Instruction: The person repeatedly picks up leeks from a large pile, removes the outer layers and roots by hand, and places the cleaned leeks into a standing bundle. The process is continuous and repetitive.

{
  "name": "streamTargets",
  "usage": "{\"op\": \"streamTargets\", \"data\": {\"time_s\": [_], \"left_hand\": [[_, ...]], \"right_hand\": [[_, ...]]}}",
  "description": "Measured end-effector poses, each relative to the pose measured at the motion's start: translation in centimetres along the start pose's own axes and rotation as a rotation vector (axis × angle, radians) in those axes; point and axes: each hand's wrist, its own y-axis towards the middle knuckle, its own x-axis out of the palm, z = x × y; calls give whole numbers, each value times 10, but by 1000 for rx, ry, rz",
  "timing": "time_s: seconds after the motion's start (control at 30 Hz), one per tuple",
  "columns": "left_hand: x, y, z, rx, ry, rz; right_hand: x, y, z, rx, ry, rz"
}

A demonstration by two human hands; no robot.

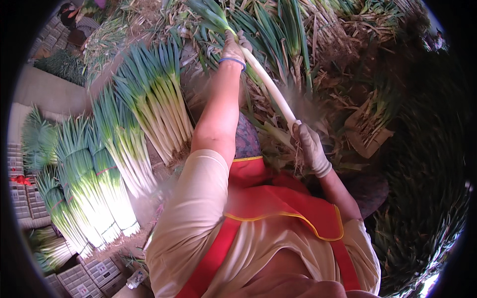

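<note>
One long green onion [274, 91] stretches diagonally before me, its white shank between my hands, green leaves at the upper end and stringy roots at the lower. My gloved left hand [234, 46], with a blue band at the wrist, grips it just below the leaves. At the root end, my gloved right hand [311, 149] has its fingers around the base, the roots hanging beside them. Untrimmed green onions [294, 33] with dry outer leaves lie beyond my hands. A red apron [279, 201] with yellow edging covers my lap.
To my left, cleaned green onions [156, 108] lie in rows, with tied bundles [80, 175] farther left. Printed cartons [89, 277] stand at lower left. A dark leafy heap [421, 156] rises on my right. Another person [76, 26] is at upper left.
</note>
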Motion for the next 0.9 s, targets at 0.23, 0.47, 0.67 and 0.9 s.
{"op": "streamTargets", "data": {"time_s": [0.23, 0.47, 0.67, 0.9], "left_hand": [[-23, 9, 10, 58, 65, 73], [-8, -13, 31, 303, 254, 162], [22, -25, 20, 337, 405, 141], [23, -58, 34, 268, 332, -257]], "right_hand": [[-17, -77, -3, -79, -556, -4], [-84, -103, 42, 386, -414, 284], [-20, 12, 62, -107, -539, 79], [18, 62, 49, 402, 281, -132]]}}
